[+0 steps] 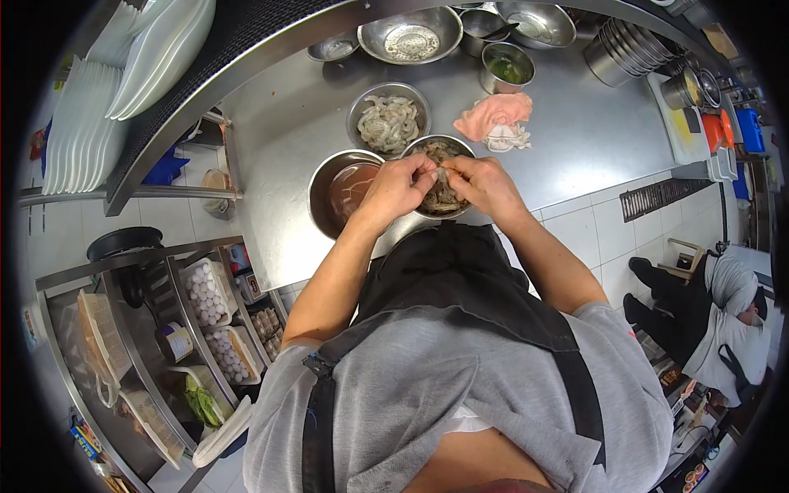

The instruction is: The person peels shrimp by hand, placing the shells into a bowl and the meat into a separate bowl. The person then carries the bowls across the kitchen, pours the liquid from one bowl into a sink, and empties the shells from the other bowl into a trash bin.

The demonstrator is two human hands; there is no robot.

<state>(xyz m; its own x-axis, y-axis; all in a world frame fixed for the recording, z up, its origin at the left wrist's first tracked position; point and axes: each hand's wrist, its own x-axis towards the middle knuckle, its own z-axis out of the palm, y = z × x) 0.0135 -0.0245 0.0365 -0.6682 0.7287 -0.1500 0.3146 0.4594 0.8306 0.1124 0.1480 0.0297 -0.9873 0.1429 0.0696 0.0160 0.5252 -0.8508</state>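
Both my hands meet above a metal bowl of unpeeled shrimp (pixel 445 200) at the table's front edge. My left hand (pixel 400 187) pinches one end of a small greyish shrimp (pixel 441 176), and my right hand (pixel 483 186) closes on its other side. Fingers hide much of this shrimp. Behind, a metal bowl holds pale peeled shrimp (pixel 388 122). To the left, a deeper metal bowl (pixel 317 194) contains reddish liquid, partly covered by my left wrist.
On the steel table (pixel 271 148) lie a pink cloth (pixel 496 113) and a white cloth (pixel 507 137). Metal bowls (pixel 411 37) and a pot with green contents (pixel 508 67) line the back. Plates (pixel 82 131) are shelved upper left. Another person (pixel 715 320) is at the right.
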